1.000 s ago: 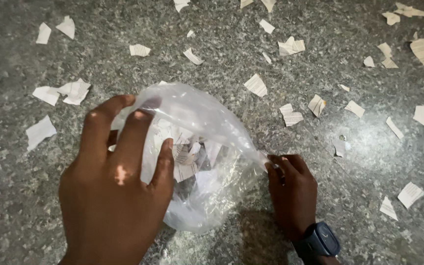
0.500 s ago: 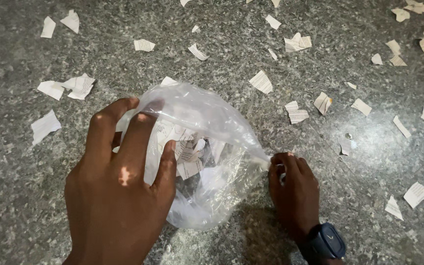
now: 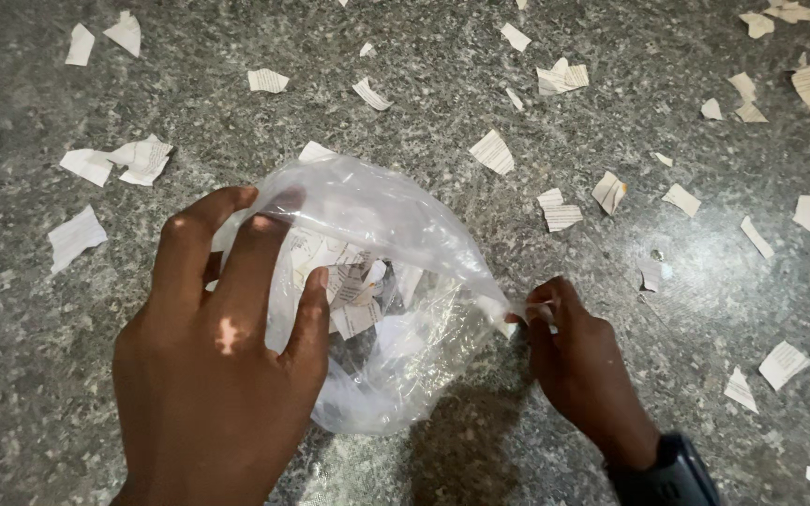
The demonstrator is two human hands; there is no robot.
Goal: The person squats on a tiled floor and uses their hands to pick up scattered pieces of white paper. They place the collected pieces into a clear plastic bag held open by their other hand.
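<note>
On the stone floor, right hand (image 3: 581,361) fingers, still pinching the plastic bag (image 3: 396,281), have lifted.

So the count: one clear plastic bag (image 3: 396,244), two hands on it, a left hand (image 3: 213,365) and a right hand (image 3: 581,361), and one dark wristwatch (image 3: 667,473). Torn paper scraps (image 3: 491,150) scattered over the speckled stone floor (image 3: 611,431): roughly thirty. More scraps sit inside the bag, too jumbled to count.
</note>
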